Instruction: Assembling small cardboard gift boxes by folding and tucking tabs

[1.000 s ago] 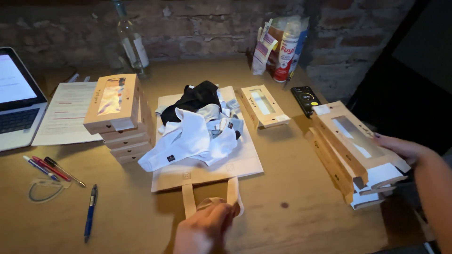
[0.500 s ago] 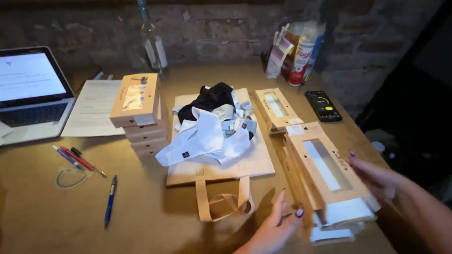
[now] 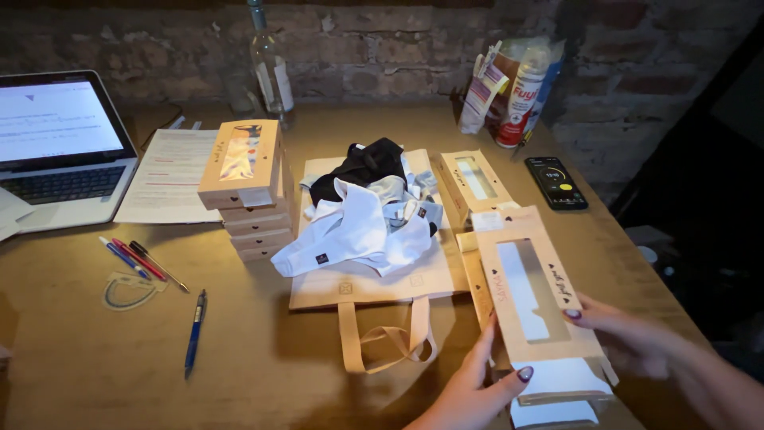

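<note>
My left hand (image 3: 477, 390) and my right hand (image 3: 629, 334) hold a flat kraft cardboard box with a long window (image 3: 537, 295), one hand on each side of its near end. White folded cloth (image 3: 557, 386) sticks out of the box's near end. More flat kraft boxes lie under it at the table's right. To the left lies a pile of white, black and grey garments (image 3: 366, 211) on a kraft paper bag with handles (image 3: 374, 287).
A stack of several windowed kraft boxes (image 3: 243, 187) stands left of the garments, another windowed box (image 3: 469, 179) to their right. An open laptop (image 3: 56, 143), papers, pens (image 3: 139, 259), a glass bottle (image 3: 270, 68), snack packets (image 3: 513, 84) and a phone (image 3: 557, 183) sit on the wooden table.
The box stack at the right came down toward the near table edge. My left hand moved from the bag handles to the top box's left side; white cloth now shows at its end.
</note>
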